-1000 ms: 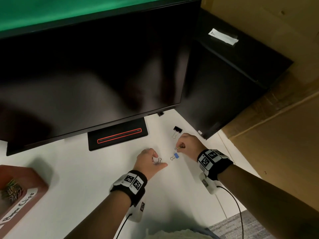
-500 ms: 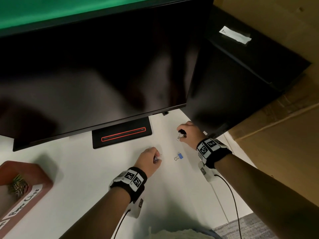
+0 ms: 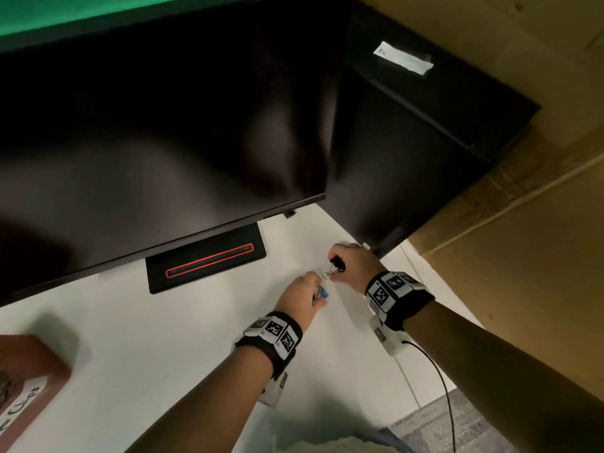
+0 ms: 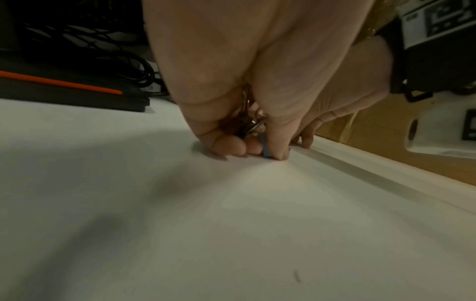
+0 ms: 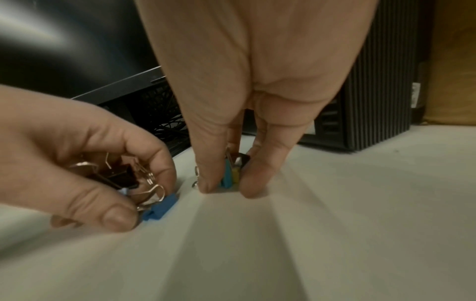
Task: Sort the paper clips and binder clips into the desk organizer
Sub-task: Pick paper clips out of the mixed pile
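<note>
My left hand (image 3: 302, 295) is down on the white desk (image 3: 163, 338), fingers curled round a bunch of binder clips: a black one (image 5: 121, 177) and a blue one (image 5: 159, 207) that touches the desk. The blue clip (image 3: 323, 294) peeks out at the fingertips, also as a blue edge (image 4: 265, 148) in the left wrist view. Just right of it, my right hand (image 3: 353, 264) pinches several binder clips, a black one (image 3: 338, 265), plus teal (image 5: 227, 177) and yellow (image 5: 235, 175) ones between thumb and finger. The brown desk organizer (image 3: 29, 380) with a paper label sits at the far left.
A large dark monitor (image 3: 163, 125) hangs over the desk, its black base (image 3: 206, 263) with a red line just beyond my hands. A black computer case (image 3: 408, 142) stands at the right, cardboard boxes (image 3: 523, 256) behind it. The desk's right edge (image 4: 386, 173) runs close to my hands.
My left hand slid right and closed over the blue binder clip that lay on the desk. My right hand took up the black clip by the case and drew back toward the left hand.
</note>
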A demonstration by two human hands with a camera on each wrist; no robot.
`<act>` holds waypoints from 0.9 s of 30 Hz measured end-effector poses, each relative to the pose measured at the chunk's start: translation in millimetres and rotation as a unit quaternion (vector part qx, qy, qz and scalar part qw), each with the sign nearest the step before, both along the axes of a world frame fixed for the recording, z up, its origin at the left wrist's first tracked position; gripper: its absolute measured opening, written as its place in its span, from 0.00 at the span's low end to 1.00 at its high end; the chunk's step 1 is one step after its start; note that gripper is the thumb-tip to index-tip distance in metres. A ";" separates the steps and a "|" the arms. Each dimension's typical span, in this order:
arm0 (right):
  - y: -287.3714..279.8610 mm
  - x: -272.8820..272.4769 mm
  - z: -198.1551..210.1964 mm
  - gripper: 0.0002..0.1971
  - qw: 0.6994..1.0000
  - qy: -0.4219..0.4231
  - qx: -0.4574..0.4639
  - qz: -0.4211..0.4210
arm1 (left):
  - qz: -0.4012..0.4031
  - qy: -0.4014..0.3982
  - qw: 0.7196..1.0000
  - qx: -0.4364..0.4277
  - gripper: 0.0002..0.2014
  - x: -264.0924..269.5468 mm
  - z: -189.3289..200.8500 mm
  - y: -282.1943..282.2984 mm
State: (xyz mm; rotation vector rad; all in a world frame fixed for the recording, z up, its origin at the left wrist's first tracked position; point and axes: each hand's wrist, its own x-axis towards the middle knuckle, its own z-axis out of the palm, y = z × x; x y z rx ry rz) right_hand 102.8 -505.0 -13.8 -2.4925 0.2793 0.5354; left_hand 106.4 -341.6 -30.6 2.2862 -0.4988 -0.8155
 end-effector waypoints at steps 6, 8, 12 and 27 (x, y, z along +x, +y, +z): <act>3.7 -10.3 -2.2 0.17 1.000 0.003 0.016 0.001 | -0.031 -0.070 0.995 0.059 0.05 -1.4 -1.6 3.5; 5.4 -12.7 -2.2 0.16 1.000 0.001 0.031 0.003 | -0.035 -0.083 0.993 0.074 0.08 -0.6 -4.1 6.6; 10.3 -15.8 -0.1 0.15 0.999 -0.005 0.052 0.000 | -0.048 -0.127 0.985 0.102 0.11 0.1 -6.0 19.3; 159.2 9.1 43.4 0.18 0.982 -0.057 0.123 0.131 | 0.309 0.007 0.948 -0.081 0.03 -19.2 63.0 223.0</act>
